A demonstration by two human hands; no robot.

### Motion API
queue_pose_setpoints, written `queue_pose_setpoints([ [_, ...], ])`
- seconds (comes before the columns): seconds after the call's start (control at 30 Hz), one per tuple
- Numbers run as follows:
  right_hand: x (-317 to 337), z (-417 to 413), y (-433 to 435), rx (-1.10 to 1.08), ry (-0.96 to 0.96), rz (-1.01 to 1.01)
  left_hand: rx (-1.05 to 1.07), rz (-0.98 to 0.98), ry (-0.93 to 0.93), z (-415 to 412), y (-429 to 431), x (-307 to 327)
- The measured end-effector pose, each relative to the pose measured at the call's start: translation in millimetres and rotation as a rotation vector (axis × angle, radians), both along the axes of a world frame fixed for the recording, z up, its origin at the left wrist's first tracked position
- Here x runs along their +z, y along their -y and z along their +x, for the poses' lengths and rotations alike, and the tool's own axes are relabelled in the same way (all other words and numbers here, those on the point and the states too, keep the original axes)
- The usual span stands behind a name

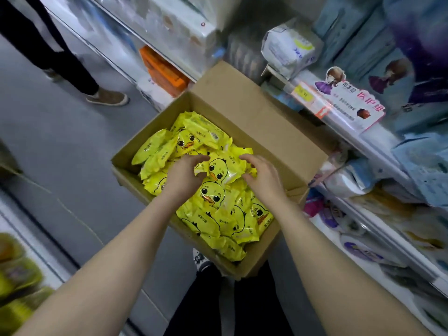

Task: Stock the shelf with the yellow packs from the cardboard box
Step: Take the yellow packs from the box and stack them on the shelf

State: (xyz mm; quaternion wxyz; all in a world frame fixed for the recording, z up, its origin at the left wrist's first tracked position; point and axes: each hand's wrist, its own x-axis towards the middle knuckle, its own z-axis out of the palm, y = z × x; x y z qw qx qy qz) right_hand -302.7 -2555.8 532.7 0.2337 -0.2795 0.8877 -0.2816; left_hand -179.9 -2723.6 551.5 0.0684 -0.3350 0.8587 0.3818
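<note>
Two bare forearms (116, 251) nearest, reaching down from the bottom edge into the open cardboard box (242, 110). Shelf (390, 145) along the right, crowded with blue, white and purple packets, a paper tag hanging on its rail. Grey floor (60, 141) to the left, a second run of shelving beyond it at the top. Cardboard box low down, just beside the right shelf, flaps up, holding a loose overlapping heap of yellow packs (218, 214) printed with a duck face. Blurred yellow goods (17, 275) at the lower left corner. Left hand (184, 173) gripping the left edge of the top pack (221, 168), fingers curled over it, thumb below. Right hand (263, 174) gripping the right edge the same way, fingers bent round it. Top pack face up near the middle of the box, over the heap; lifted or resting, cannot tell. Far left, dark trouser legs and a brown shoe (109, 97) of another person.
</note>
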Motion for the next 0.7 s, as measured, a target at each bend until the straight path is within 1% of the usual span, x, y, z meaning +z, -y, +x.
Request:
queue_pose_setpoints([
  [0.13,-25,-5,19,0.022,0.045,0.06,0.002,0.008,0.093,5,9,-33],
  [0.3,-50,-15,47,0.076,0.022,0.17,0.004,0.002,0.139,-2,24,-70],
  [0.53,-86,-19,78,0.178,0.033,0.403,0.008,0.019,0.238,-27,30,-115],
  [0.7,-101,-20,81,0.227,-0.027,0.482,0.053,-0.029,0.283,-38,28,-140],
])
